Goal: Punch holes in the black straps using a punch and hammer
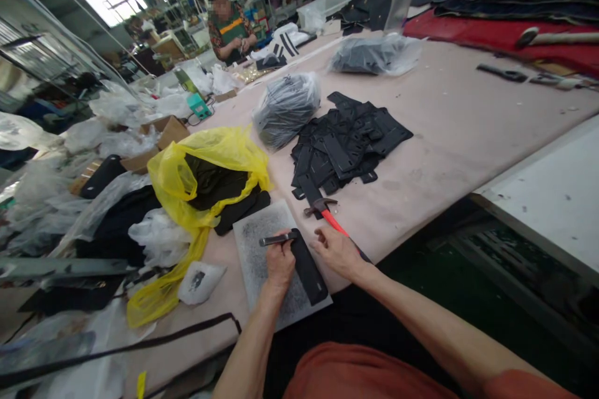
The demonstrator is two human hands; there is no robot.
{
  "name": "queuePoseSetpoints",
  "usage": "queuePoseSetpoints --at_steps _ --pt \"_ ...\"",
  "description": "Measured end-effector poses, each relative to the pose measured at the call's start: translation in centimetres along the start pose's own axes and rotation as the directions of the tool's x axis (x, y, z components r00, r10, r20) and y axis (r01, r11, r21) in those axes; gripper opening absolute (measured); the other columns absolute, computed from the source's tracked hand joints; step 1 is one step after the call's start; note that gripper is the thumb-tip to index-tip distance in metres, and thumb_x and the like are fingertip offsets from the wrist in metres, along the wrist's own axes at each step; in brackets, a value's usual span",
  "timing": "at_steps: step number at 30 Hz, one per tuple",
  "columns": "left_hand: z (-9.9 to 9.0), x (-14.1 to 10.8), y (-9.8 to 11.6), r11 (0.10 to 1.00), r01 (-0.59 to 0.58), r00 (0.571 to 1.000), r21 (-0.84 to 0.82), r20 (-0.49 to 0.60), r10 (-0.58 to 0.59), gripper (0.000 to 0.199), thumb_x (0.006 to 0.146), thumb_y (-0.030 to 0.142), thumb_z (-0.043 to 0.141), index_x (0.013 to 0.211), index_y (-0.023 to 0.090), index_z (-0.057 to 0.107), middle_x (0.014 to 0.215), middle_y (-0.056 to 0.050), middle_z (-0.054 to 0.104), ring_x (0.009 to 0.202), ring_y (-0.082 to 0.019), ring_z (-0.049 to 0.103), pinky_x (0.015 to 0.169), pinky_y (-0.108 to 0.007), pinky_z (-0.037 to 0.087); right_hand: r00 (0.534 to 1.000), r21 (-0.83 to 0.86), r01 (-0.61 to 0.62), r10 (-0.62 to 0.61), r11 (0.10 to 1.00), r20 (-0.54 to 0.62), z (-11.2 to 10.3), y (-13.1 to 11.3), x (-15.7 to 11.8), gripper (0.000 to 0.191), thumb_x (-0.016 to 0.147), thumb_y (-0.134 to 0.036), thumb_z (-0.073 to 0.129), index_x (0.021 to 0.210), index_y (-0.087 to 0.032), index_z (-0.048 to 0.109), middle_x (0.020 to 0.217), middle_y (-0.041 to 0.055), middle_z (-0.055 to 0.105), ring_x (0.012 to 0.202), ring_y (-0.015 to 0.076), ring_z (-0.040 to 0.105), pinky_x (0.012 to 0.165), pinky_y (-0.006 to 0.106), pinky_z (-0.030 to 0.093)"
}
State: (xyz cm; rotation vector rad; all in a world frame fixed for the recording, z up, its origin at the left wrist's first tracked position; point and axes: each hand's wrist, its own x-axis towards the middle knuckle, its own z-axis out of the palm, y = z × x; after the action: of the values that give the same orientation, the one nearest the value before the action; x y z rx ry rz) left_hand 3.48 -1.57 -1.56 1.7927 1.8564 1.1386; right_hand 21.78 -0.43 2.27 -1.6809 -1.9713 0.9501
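My left hand (281,262) is closed around a dark metal punch (276,239), a short bar-like tool standing out above the fingers. It is over a long black strip-shaped piece (306,268) with rounded corners, which lies on a speckled grey-white board (253,237). To the right, my right hand (337,252) has loosely bent fingers, with nothing visible in them. Close beside it lies a claw hammer (333,219) with an orange-red handle, its head touching the edge of a pile of black cut pieces (349,140). Part of the handle is hidden by the hand.
A yellow plastic bag (210,143) of black pieces stands left of the board. Beyond are a clear-wrapped bundle (287,109) and another bagged bundle (374,55). Another hammer (556,36) lies on red material at right. A co-worker (229,28) sits across the table.
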Motion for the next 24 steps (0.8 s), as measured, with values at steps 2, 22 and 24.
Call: queuePoseSetpoints --at_steps 2,22,24 --pt "-0.1 0.0 0.0 1.0 0.008 1.0 0.001 -0.006 -0.008 0.021 0.09 0.023 0.049 0.098 0.018 0.067 0.101 -0.009 0.072 0.099 -0.021 0.067 0.093 -0.036 0.052 0.995 0.024 -0.048 0.045 0.999 0.087 1.6 -0.8 -0.2 0.024 0.086 -0.034 0.058 0.103 -0.017 0.058 0.091 0.0055 0.065 0.086 0.0178 0.06 0.074 0.027 0.039" --pt "-3.1 -0.6 0.6 0.978 0.177 0.969 -0.108 -0.156 -0.192 0.021 0.085 0.028 0.054 0.092 0.018 0.072 0.093 -0.007 0.074 0.092 -0.023 0.068 0.088 -0.035 0.052 0.999 0.324 -0.025 0.012 0.946 0.043 3.5 -0.8 -0.9 0.009 0.078 -0.023 0.055 0.075 -0.022 0.046 0.065 -0.0041 0.05 0.064 0.0132 0.049 0.061 0.025 0.031" --pt "-3.9 -0.8 0.6 0.967 0.217 0.955 -0.134 -0.178 -0.239 0.021 0.084 0.029 0.055 0.09 0.018 0.072 0.093 -0.008 0.074 0.094 -0.024 0.068 0.088 -0.035 0.051 1.0 0.382 0.009 -0.018 0.924 0.022 3.2 -1.2 -0.9 0.009 0.078 -0.024 0.055 0.074 -0.022 0.047 0.065 -0.0044 0.05 0.064 0.0132 0.048 0.061 0.025 0.032"
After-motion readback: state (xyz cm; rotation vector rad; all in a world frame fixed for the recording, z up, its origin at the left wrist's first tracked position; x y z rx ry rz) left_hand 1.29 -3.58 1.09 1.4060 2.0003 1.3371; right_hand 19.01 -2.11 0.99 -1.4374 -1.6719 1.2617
